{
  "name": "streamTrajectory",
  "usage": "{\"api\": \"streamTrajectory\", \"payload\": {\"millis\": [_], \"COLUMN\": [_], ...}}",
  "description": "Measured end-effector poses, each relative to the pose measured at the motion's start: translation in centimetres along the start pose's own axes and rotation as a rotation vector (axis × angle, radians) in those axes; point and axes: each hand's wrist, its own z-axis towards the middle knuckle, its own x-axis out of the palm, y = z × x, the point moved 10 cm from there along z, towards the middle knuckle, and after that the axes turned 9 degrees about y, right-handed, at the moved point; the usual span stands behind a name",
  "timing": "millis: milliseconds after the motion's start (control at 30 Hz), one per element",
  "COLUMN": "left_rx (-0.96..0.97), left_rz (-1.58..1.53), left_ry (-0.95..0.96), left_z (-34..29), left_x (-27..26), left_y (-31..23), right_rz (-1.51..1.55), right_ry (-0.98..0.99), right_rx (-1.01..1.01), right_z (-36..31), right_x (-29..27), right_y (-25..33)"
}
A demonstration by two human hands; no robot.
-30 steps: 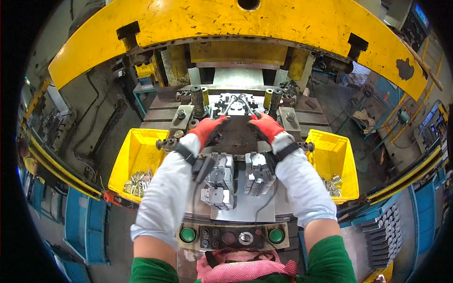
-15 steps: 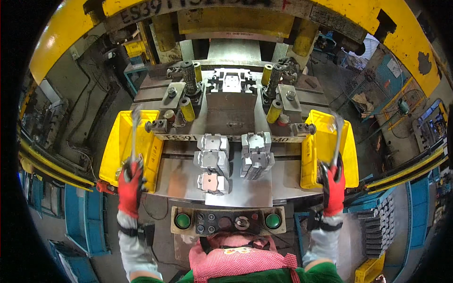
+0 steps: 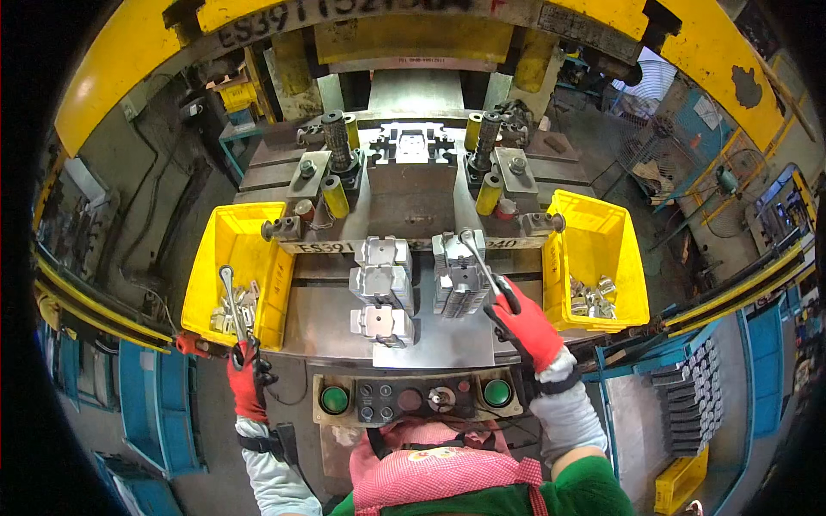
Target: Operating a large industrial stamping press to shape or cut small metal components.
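Observation:
My left hand (image 3: 248,378), in a red and black glove, is closed round a slim wrench-like metal tool (image 3: 230,294) with a rounded head. That tool points away from me over the left yellow bin (image 3: 280,301), above small metal parts (image 3: 247,316). My right hand (image 3: 527,327), gloved alike, grips a second wrench-like metal tool (image 3: 482,263). Its head lies over the right stacks of flat metal plates (image 3: 456,301); whether it touches them I cannot tell. Left of these stand more stacked metal plates (image 3: 380,284), on the press table's front.
A right yellow bin (image 3: 594,322) holds small metal parts (image 3: 595,299). Behind the stacks is a die (image 3: 411,193) with upright posts and a bright metal piece (image 3: 411,146). A control panel (image 3: 413,397) with two green buttons sits at the near side.
My right hand has swung left from the right bin to the right stacks, tool in grip. My left hand has drawn back towards me, bringing its tool's head lower over the left bin.

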Motion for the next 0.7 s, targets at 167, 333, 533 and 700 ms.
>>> {"api": "streamTrajectory", "payload": {"millis": [167, 333, 533, 700], "left_rx": [-0.008, -0.021, -0.024, -0.118], "left_rz": [-0.069, -0.141, -0.132, -0.053], "left_ry": [0.022, 0.022, 0.1, -0.004], "left_z": [-3.0, -4.4, -4.9, -6.5], "left_x": [0.1, 0.4, 1.9, 0.5], "left_y": [0.7, 1.6, 2.3, 4.5], "right_rz": [0.473, 0.345, 0.04, 0.099], "right_ry": [0.166, 0.063, -0.169, -0.102], "right_rx": [0.003, -0.277, -0.118, -0.098], "right_z": [0.7, 13.1, 27.8, 28.1], "right_x": [0.4, -0.9, 1.4, 4.0], "right_y": [2.8, 7.3, 5.1, 4.5]}}
